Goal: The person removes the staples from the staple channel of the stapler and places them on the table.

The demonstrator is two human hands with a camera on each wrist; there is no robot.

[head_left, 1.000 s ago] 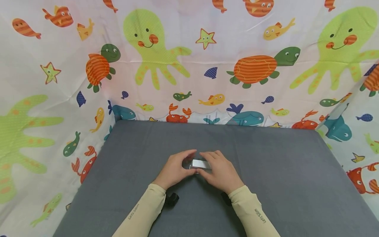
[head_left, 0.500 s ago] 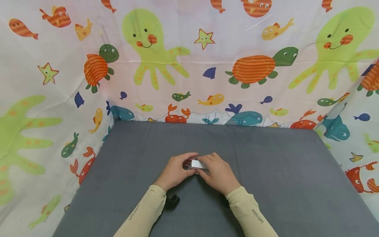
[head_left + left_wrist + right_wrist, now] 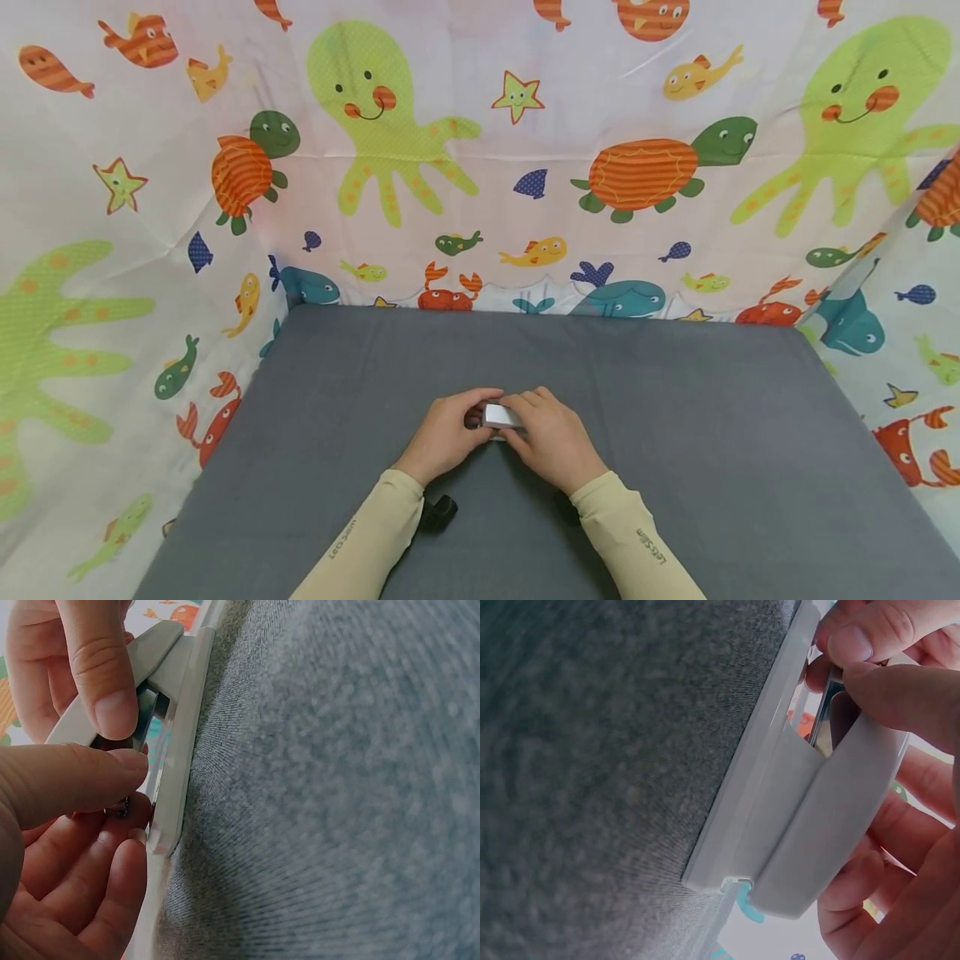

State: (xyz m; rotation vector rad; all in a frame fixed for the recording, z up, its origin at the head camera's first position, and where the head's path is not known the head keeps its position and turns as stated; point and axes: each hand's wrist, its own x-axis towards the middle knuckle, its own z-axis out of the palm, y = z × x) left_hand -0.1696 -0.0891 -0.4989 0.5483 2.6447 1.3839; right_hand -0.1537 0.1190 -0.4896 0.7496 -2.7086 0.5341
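A pale grey stapler (image 3: 501, 416) sits on the grey cloth between both hands, its top arm (image 3: 840, 810) raised at a slant over the long base (image 3: 742, 787). My right hand (image 3: 553, 435) grips the top arm, thumb on one side and fingers curled on the other. From the left, my left hand (image 3: 444, 435) pinches at the stapler's open end, beside the shiny metal strip (image 3: 823, 716) under the arm. Both thumbs nearly meet there. A small dark metallic bit (image 3: 121, 808) shows between the left thumb and fingers; I cannot tell what it is.
Grey cloth (image 3: 675, 433) covers the table. Curtains printed with sea animals (image 3: 495, 167) rise at the back and both sides. A black wrist device (image 3: 438, 512) sticks out beneath the left forearm.
Over the last second the right hand has slid slightly left along the stapler, bringing the two hands closer. In the latest half second they have hardly moved.
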